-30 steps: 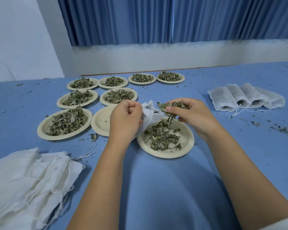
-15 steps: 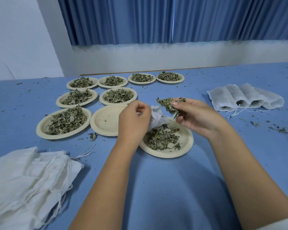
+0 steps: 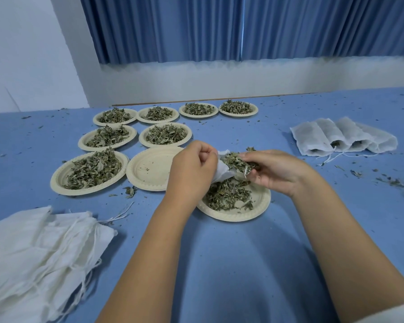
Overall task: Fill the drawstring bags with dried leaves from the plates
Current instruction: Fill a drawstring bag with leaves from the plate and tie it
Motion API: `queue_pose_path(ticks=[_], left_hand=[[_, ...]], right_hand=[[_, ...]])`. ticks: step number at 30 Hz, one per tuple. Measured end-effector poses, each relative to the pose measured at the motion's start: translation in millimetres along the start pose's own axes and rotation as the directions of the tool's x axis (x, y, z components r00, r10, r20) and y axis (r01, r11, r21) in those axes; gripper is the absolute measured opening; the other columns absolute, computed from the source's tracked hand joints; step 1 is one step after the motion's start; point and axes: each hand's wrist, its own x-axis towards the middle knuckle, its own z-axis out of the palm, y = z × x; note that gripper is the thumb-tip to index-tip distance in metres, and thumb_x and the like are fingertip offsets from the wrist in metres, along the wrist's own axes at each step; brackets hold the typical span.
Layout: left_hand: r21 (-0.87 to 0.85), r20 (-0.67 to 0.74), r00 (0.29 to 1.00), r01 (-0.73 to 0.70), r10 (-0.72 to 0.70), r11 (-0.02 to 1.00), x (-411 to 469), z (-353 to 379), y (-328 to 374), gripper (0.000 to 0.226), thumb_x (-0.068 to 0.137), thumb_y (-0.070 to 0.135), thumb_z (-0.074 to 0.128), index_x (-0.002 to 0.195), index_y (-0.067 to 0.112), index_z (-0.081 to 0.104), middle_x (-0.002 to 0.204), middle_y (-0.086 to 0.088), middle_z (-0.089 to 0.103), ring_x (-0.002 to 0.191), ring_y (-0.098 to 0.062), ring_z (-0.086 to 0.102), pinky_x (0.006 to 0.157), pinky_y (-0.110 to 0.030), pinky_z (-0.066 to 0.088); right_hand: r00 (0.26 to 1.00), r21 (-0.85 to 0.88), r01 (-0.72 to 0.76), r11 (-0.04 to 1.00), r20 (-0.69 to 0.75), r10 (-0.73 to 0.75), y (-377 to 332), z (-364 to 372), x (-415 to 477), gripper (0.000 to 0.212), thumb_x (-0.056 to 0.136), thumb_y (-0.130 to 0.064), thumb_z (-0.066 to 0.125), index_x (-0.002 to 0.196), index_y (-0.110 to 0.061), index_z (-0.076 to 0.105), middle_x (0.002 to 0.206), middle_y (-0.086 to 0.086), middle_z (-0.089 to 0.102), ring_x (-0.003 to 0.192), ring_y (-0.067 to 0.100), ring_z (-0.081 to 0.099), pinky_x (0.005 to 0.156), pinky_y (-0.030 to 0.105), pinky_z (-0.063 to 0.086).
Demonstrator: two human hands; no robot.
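White bag (image 3: pixel 222 174), leaves (image 3: pixel 237 162) at mouth, over plate (image 3: pixel 263 202)

Blue table (image 3: pixel 219 264); pleated blue curtain (image 3: pixel 219 26) behind; white sill (image 3: pixel 243 75) beneath curtain; white wall (image 3: pixel 28 54) left.

Even bluish light; soft shadows; sharp focus; wide-angle edge bending
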Motion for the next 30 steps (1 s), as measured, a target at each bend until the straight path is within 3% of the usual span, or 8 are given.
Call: queue_pose_path(ticks=[3,8,13,17,21,25,27,30], left_hand=[[0.014,0.043,0.999,-0.007,0.006,1.0,-0.2,1.1,0.3,0.01,0.094,0.024,0.058,0.086,0.02,0.063,0.074,-0.005,0.067,0.072,-0.023,0.065,0.075,-0.038,0.055],[0.011,0.066,0.998,0.003,-0.004,1.0,-1.7,4.7,-0.7,0.01,0.094,0.023,0.059,0.085,0.02,0.063,0.071,0.001,0.066,0.069,-0.019,0.065,0.073,-0.033,0.053],[-0.004,0.073,0.997,0.027,-0.027,1.0,-0.4,6.7,-2.0,0.01,0.094,0.022,0.059,0.086,0.018,0.064,0.061,0.008,0.064,0.06,-0.009,0.061,0.068,-0.027,0.051],[-0.044,0.061,0.997,0.054,-0.051,0.998,-0.7,6.5,-2.9,0.01,0.093,0.02,0.058,0.085,0.018,0.063,0.06,0.007,0.064,0.058,-0.009,0.06,0.067,-0.027,0.052],[-0.124,0.047,0.994,0.103,-0.098,0.987,0.8,5.9,-5.2,0.01,0.092,0.014,0.056,0.086,0.016,0.063,0.057,0.006,0.062,0.055,-0.012,0.057,0.071,-0.035,0.053],[-0.206,0.053,0.989,0.148,-0.141,0.967,1.8,6.4,-7.5,0.012,0.092,0.012,0.055,0.084,0.015,0.062,0.053,0.005,0.061,0.053,-0.013,0.054,0.076,-0.043,0.053],[-0.229,0.065,0.986,0.163,-0.152,0.96,1.6,6.8,-7.5,0.01,0.092,0.014,0.056,0.084,0.015,0.063,0.055,0.004,0.061,0.055,-0.014,0.055,0.079,-0.047,0.054],[-0.262,0.107,0.981,0.184,-0.161,0.947,0.7,6.3,-5.2,0.009,0.092,0.015,0.058,0.085,0.013,0.063,0.057,0.0,0.061,0.056,-0.017,0.054,0.075,-0.045,0.051]], right_hand=[[0.996,-0.137,0.062,0.989,-0.049,-0.069,2.9,2.3,2.2,0.005,0.079,-0.004,0.074,0.082,-0.003,0.07,0.072,0.002,0.069,0.055,0.004,0.058,0.049,0.013,0.048],[0.976,-0.29,0.153,0.945,-0.103,-0.19,7.5,14.6,1.8,0.032,0.076,-0.008,0.081,0.105,-0.003,0.067,0.074,-0.002,0.067,0.052,0.004,0.055,0.052,0.015,0.048],[0.924,-0.475,0.241,0.847,-0.155,-0.35,15.2,21.6,4.1,0.032,0.075,-0.013,0.083,0.096,-0.012,0.059,0.052,-0.011,0.058,0.05,0.006,0.06,0.068,0.027,0.058],[0.952,-0.465,0.235,0.854,-0.066,-0.298,15.9,23.9,3.0,0.024,0.079,-0.01,0.08,0.099,-0.003,0.069,0.066,-0.003,0.07,0.06,0.008,0.066,0.067,0.02,0.057],[0.983,-0.245,0.185,0.952,0.038,-0.181,12.4,23.1,0.0,0.012,0.084,-0.012,0.074,0.091,-0.002,0.074,0.086,0.007,0.073,0.075,0.011,0.069,0.071,0.017,0.055],[0.992,-0.041,0.128,0.991,0.023,-0.127,8.1,23.3,-0.2,0.01,0.092,-0.008,0.062,0.088,0.0,0.066,0.072,0.006,0.071,0.063,0.009,0.068,0.057,0.017,0.052],[0.992,-0.126,0.117,0.985,-0.022,-0.121,11.2,23.6,2.4,0.01,0.093,-0.009,0.061,0.089,-0.003,0.069,0.072,0.003,0.071,0.059,0.004,0.065,0.053,0.014,0.048],[0.984,-0.286,0.155,0.946,-0.036,-0.172,18.5,22.9,6.0,0.009,0.091,-0.01,0.066,0.095,-0.011,0.075,0.083,0.003,0.075,0.072,0.003,0.066,0.054,0.012,0.044]])
